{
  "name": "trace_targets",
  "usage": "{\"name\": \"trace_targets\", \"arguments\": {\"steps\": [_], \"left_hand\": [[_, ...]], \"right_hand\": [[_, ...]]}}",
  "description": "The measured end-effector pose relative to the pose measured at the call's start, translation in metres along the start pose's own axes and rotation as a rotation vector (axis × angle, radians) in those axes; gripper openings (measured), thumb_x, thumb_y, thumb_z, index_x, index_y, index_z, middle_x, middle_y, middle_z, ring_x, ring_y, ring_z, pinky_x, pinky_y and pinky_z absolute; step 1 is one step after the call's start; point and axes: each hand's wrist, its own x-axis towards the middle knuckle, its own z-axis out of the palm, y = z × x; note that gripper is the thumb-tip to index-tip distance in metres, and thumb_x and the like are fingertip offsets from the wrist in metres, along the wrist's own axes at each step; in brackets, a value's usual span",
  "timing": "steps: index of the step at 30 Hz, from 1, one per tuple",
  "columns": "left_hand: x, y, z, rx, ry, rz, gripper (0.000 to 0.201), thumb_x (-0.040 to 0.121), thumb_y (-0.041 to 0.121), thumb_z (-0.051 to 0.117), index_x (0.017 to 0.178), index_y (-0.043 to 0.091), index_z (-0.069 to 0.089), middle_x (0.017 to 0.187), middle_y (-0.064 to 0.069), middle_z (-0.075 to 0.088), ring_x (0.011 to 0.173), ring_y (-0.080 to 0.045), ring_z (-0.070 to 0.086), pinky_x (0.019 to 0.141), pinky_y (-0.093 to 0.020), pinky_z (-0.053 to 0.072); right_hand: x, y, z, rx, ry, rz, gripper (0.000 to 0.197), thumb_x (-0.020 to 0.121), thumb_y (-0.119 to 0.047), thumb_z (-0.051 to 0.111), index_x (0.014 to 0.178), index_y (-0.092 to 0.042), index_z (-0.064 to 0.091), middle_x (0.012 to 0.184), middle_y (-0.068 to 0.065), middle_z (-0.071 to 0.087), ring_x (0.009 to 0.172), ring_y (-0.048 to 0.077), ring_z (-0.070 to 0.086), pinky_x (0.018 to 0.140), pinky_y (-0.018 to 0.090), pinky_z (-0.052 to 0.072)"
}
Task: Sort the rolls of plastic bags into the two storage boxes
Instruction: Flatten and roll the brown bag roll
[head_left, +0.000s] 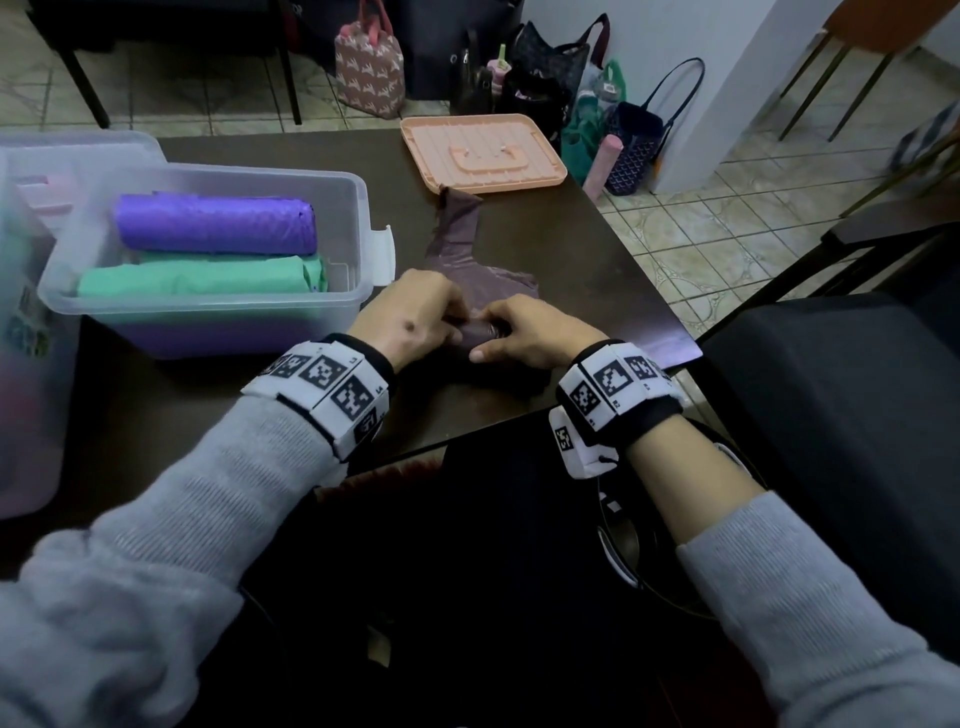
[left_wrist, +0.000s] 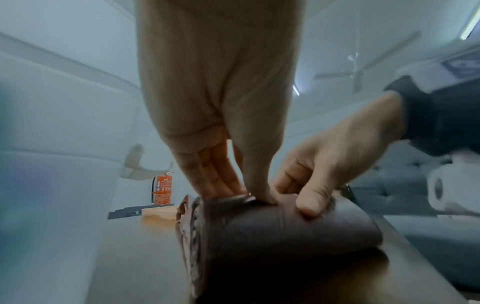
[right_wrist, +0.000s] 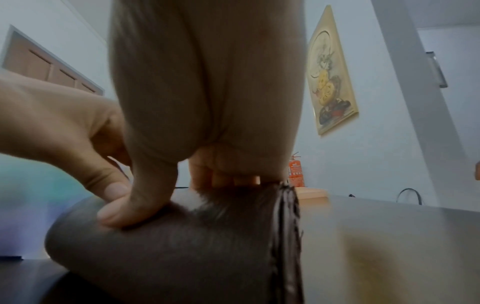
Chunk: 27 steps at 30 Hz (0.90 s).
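Grey sleeves (head_left: 171, 519) lead to the left hand (head_left: 410, 317) and the right hand (head_left: 535, 332), side by side on a dark brown roll of plastic bags (left_wrist: 285, 230) near the front edge of the table (head_left: 571, 249); each grip grasps the roll, thumbs on top and fingers curled over its far side, while a loose tail of bag (head_left: 457, 234) stretches away toward a peach lid (head_left: 480, 153). Just left stands a clear storage box (head_left: 358, 208) holding a purple roll (head_left: 215, 223) and a green roll (head_left: 197, 278).
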Motion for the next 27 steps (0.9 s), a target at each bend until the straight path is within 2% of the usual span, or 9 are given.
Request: {"name": "trace_targets", "arguments": {"steps": [3,6,10,13,16,18,21,24,27], "left_hand": [[-0.002,-0.002,0.000,0.035,-0.022,0.019,0.038,0.080,0.015,0.071,0.117,0.020,0.067,0.110,-0.009,0.066,0.105,-0.028,0.060,0.091,-0.034,0.047],[-0.003,0.001,-0.004,0.139,-0.111,0.078,0.054,0.066,0.019,0.081,0.118,0.019,0.066,0.104,-0.010,0.065,0.100,-0.030,0.059,0.086,-0.039,0.048],[0.000,-0.002,0.002,0.207,-0.145,0.073,0.073,0.059,0.013,0.085,0.126,0.013,0.056,0.117,-0.012,0.062,0.110,-0.031,0.057,0.092,-0.038,0.045],[0.000,-0.002,0.003,0.128,-0.158,0.012,0.069,0.064,0.012,0.080,0.123,0.011,0.044,0.121,-0.016,0.059,0.111,-0.033,0.056,0.091,-0.039,0.047],[0.000,-0.001,0.000,0.136,-0.227,-0.020,0.061,0.067,0.019,0.080,0.120,0.016,0.050,0.120,-0.013,0.059,0.108,-0.029,0.057,0.087,-0.035,0.048],[0.000,-0.001,0.000,0.115,-0.277,-0.012,0.062,0.068,0.023,0.081,0.122,0.017,0.053,0.122,-0.008,0.060,0.110,-0.025,0.057,0.090,-0.032,0.046],[-0.004,-0.001,0.001,0.081,-0.338,0.005,0.061,0.073,0.025,0.079,0.128,0.017,0.054,0.124,-0.002,0.060,0.113,-0.021,0.056,0.095,-0.029,0.044],[-0.005,0.001,-0.001,0.043,-0.425,0.027,0.049,0.078,0.025,0.073,0.125,0.023,0.059,0.119,0.002,0.064,0.105,-0.017,0.060,0.095,-0.029,0.045],[-0.007,0.001,-0.004,0.031,-0.367,0.000,0.055,0.076,0.026,0.074,0.129,0.024,0.057,0.124,0.001,0.060,0.111,-0.019,0.056,0.092,-0.025,0.042]], "right_hand": [[0.004,0.002,-0.001,0.009,-0.051,0.013,0.039,0.086,-0.033,0.065,0.121,-0.016,0.059,0.113,0.005,0.063,0.109,0.022,0.056,0.089,0.030,0.042],[0.006,-0.001,0.004,-0.132,0.024,0.051,0.056,0.086,-0.037,0.064,0.136,-0.019,0.046,0.137,0.010,0.046,0.131,0.028,0.036,0.107,0.042,0.033],[-0.005,-0.016,0.022,-0.231,0.268,0.032,0.042,0.090,-0.020,0.058,0.125,-0.007,0.042,0.132,0.015,0.042,0.125,0.032,0.037,0.100,0.042,0.035],[-0.014,-0.021,0.042,-0.321,0.281,0.019,0.043,0.090,-0.017,0.052,0.126,0.000,0.037,0.130,0.019,0.040,0.123,0.035,0.039,0.102,0.041,0.033],[-0.021,-0.019,0.055,-0.377,0.266,0.017,0.061,0.085,-0.030,0.064,0.131,-0.003,0.035,0.131,0.016,0.042,0.123,0.033,0.041,0.105,0.041,0.031],[-0.026,-0.016,0.054,-0.417,0.274,0.004,0.060,0.083,-0.030,0.067,0.130,-0.006,0.038,0.129,0.013,0.044,0.123,0.030,0.043,0.102,0.038,0.033],[-0.031,-0.012,0.043,-0.397,0.210,-0.008,0.053,0.085,-0.028,0.066,0.127,-0.008,0.042,0.129,0.012,0.047,0.122,0.029,0.044,0.096,0.038,0.037],[-0.032,-0.011,0.024,-0.333,0.026,-0.012,0.055,0.084,-0.034,0.067,0.128,-0.007,0.047,0.128,0.013,0.050,0.120,0.029,0.047,0.094,0.036,0.039],[-0.028,-0.009,0.006,-0.252,-0.105,-0.030,0.055,0.084,-0.038,0.067,0.128,-0.009,0.051,0.123,0.008,0.056,0.111,0.023,0.053,0.086,0.029,0.038]]}}
